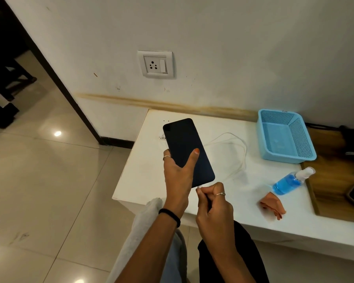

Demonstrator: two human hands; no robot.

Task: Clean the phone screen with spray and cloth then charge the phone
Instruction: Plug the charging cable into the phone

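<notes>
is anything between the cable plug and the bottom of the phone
Nothing visible: the right hand pinches the plug right at the bottom edge of the phone, which the left hand holds.

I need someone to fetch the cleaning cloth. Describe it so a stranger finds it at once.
Start at the white table against the wall, and find the blue mesh basket at its back. Nearer the front edge lies a spray bottle of blue liquid; the cloth sits just in front of it. It is the only crumpled, orange, soft thing there.
</notes>
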